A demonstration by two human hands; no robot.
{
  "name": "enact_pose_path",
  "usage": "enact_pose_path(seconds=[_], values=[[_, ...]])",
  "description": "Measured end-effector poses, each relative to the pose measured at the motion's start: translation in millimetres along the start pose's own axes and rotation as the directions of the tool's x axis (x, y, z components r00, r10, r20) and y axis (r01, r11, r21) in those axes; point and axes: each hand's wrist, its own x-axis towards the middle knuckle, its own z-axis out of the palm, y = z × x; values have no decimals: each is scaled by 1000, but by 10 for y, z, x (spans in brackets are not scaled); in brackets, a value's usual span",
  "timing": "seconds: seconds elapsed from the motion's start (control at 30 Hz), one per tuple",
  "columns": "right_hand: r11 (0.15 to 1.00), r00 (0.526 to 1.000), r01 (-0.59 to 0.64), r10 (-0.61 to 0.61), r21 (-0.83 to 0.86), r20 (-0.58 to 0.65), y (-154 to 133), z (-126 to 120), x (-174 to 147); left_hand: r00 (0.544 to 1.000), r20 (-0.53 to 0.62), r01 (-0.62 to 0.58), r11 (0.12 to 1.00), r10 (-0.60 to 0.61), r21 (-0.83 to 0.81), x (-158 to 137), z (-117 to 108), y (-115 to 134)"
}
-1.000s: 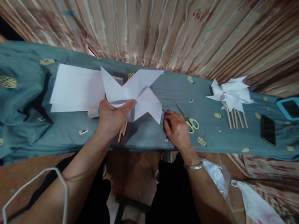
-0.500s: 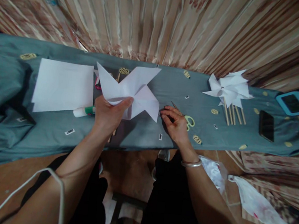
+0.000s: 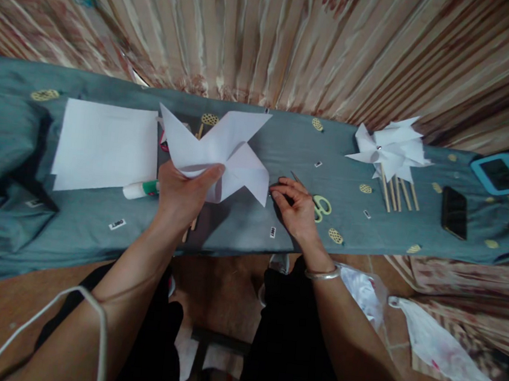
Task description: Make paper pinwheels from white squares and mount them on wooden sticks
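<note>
My left hand (image 3: pixel 184 192) pinches a white paper pinwheel (image 3: pixel 243 168) at its centre, thumb on top, holding it above the cloth. The pinwheel's four points are spread, with some folded over toward the middle. Right of it, my right hand (image 3: pixel 296 207) is low over the cloth, with thumb and index fingertips close together. Something tiny and dark shows at those fingertips, too small to name. Beside that hand lie scissors (image 3: pixel 322 210) with pale green handles, their blades partly hidden under the fingers. A white and green glue stick (image 3: pixel 140 189) lies left of my left hand.
A stack of white paper (image 3: pixel 107 148) lies at the left. Finished pinwheels (image 3: pixel 390 153) on wooden sticks (image 3: pixel 395 193) rest at the right, near a black phone (image 3: pixel 454 213) and a blue-framed device (image 3: pixel 502 174). A curtain (image 3: pixel 261 39) hangs behind the cloth-covered table (image 3: pixel 250 235).
Very little differs. The pinwheel and both hands have shifted slightly left in view; my left hand keeps its pinch and my right fingers stay together.
</note>
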Motion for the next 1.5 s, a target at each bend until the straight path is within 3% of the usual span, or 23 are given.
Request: enact_pose_path(seconds=[0.47,0.77,1.0,1.1,1.2,1.33,1.5], values=[[998,999,-1,-2,69,46,-28,-16,-30,1000,-8,6,1000,-6,9,-7,-2,-11],[999,999,33,-33,-12,19,-66,47,-101,999,45,16,999,-18,39,-36,-27,-78],[989,997,-67,73,133,-40,-88,-127,-62,996,84,16,1000,-17,21,-42,-39,-110],[957,987,-85,119,279,-106,-259,-278,-69,996,92,9,1000,-10,11,-61,-21,-107],[948,995,-3,35,317,-96,-584,-341,-142,995,95,-7,1000,6,15,-99,4,-93],[978,995,91,-81,190,-58,-969,-267,-225,986,164,-17,999,10,41,-182,51,-36],[992,991,123,-120,41,-61,-1033,-165,-185,972,227,-66,998,63,4,-281,130,50]])
